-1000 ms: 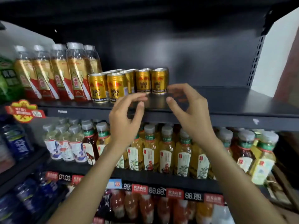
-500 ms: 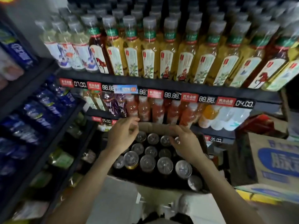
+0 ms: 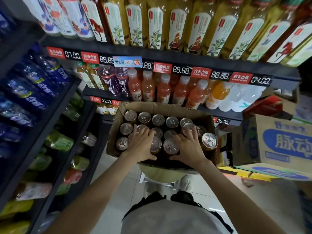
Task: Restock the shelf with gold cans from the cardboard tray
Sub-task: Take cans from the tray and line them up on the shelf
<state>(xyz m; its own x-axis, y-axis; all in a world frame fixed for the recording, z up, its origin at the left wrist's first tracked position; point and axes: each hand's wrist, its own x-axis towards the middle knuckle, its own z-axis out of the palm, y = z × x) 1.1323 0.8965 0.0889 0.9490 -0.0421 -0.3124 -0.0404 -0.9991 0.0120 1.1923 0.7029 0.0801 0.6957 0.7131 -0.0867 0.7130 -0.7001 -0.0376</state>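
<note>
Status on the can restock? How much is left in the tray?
Done: cannot tell, the can shelf is out of view. In hand: left hand and right hand are down on the gold cans in the cardboard tray, fingers spread over tops; no can lifted clear. Left: over a dozen cans.

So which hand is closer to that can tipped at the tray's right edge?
Right. The right hand lies just beside the tilted can; the left hand rests on cans farther left.

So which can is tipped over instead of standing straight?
The gold can at the right edge of the cardboard tray, beside the right hand. It leans outward, showing its gold side; the others stand upright, showing mostly lids.
</note>
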